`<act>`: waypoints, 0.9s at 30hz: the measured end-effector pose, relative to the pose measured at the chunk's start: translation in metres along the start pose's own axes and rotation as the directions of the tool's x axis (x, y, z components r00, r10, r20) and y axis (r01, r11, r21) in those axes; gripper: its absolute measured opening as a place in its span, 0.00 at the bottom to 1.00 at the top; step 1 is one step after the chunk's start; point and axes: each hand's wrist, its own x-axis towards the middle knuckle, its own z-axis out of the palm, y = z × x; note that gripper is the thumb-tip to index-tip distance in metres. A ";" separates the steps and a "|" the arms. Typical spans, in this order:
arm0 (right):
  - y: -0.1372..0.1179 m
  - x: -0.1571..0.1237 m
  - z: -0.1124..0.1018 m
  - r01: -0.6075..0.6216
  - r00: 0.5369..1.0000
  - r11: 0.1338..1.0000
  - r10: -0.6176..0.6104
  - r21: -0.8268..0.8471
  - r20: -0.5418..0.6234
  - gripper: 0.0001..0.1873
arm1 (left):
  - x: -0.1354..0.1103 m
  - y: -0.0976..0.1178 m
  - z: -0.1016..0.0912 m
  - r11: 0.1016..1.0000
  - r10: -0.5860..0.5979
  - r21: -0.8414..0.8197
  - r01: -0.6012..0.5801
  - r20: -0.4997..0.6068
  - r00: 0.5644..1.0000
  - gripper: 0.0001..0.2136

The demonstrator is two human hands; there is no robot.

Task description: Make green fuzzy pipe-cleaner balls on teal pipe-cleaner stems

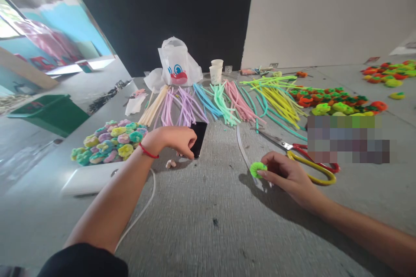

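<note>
Fingers [267, 172] on green chenille ring [256, 169] (probably; half-hidden)

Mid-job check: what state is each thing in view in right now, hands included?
Left hand: curled against the phone
Black phone: screen dark
Right hand: pinching the ring
Green fuzzy ring: looped, held
Scissors: lying down, blades together
White plastic bag: upright
Paper cups: upright, nested

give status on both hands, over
Left hand on black phone. Right hand holding green fuzzy pipe-cleaner coil. Red-and-yellow-handled scissors beside it.
</note>
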 end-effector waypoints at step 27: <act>-0.001 0.000 0.000 -0.033 0.999 0.998 0.034 -0.061 0.014 0.15 | 0.005 0.003 0.002 0.980 -0.062 -0.186 0.069 0.042 0.997 0.11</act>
